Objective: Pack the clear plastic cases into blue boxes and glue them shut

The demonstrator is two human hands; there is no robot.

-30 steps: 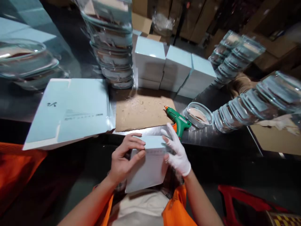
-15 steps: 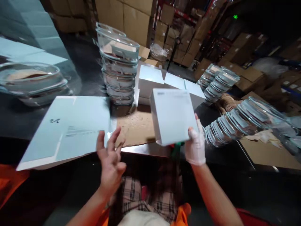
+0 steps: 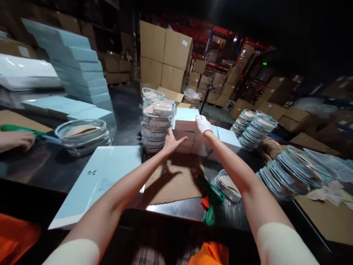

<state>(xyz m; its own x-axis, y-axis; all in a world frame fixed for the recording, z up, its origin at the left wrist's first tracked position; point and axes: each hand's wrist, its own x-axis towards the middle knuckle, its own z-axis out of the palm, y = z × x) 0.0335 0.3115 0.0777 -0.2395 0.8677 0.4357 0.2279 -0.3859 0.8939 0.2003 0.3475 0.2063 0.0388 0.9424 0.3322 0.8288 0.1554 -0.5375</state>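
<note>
Resting at the left edge, a co-worker's hand on a green tool; right of it, a glass dish and flat blue sheet. Pressing bare left hand, open-palmed, against the box at frame centre, atop stacked boxes beside a stack of dishes. Clasping its far edge, gloved right hand. Lying lower right of centre, a green glue gun.

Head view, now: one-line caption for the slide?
Both hands, bare left hand and gloved right hand, set a pale blue box atop stacked boxes beside glass bowls.
</note>
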